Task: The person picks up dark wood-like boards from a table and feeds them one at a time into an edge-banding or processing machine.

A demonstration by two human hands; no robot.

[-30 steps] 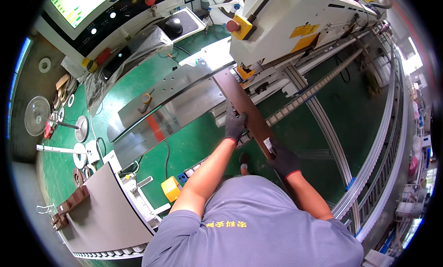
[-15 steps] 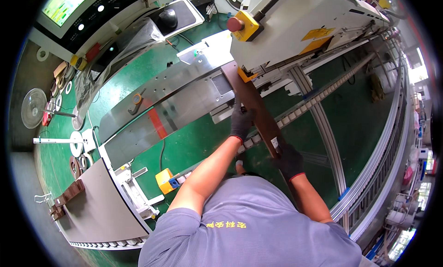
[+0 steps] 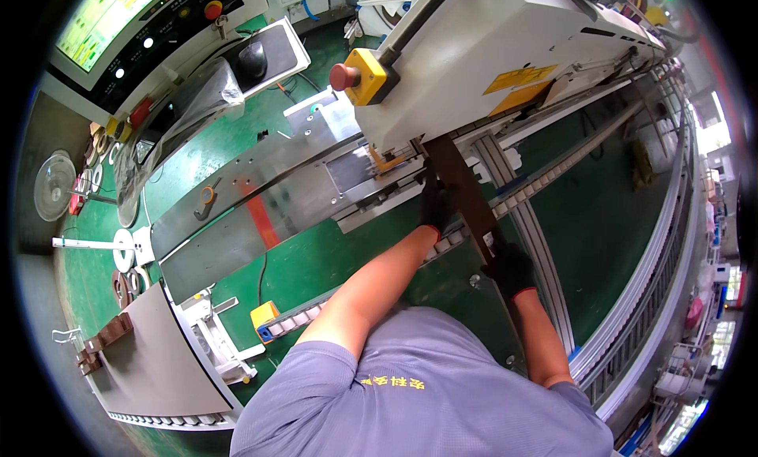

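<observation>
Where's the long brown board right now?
The long brown board is right of centre in the head view, its far end near the white machine, with the left hand at its left edge and the right hand lower down.

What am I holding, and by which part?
A long brown board: left hand at its left edge toward the far end, right hand nearer you, by the white label.

Left hand (image 3: 436, 201) forward, right hand (image 3: 512, 269) closer in, both gloved, gripping, forearms (image 3: 388, 274) bare
</observation>
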